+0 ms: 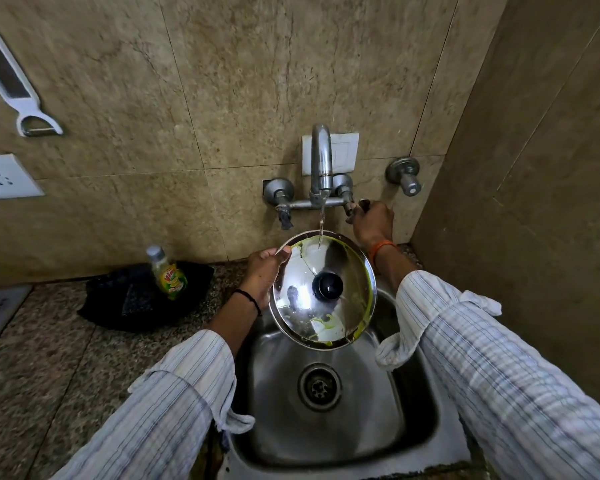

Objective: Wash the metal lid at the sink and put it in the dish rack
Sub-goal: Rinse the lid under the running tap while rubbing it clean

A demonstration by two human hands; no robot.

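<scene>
The round metal lid (340,268) with a black knob is tilted over the steel sink (416,410), smeared with green residue along its top and bottom rim. My left hand (262,271) grips its left edge. A thin stream of water falls from the tap spout (321,157) onto the lid's upper edge. My right hand (373,223) is closed around the right tap handle on the wall, behind the lid. No dish rack is in view.
A dish soap bottle (168,273) stands on a black cloth (132,299) on the granite counter left of the sink. A second wall valve (406,176) sticks out at the right. A side wall closes in on the right. A peeler (21,98) hangs at upper left.
</scene>
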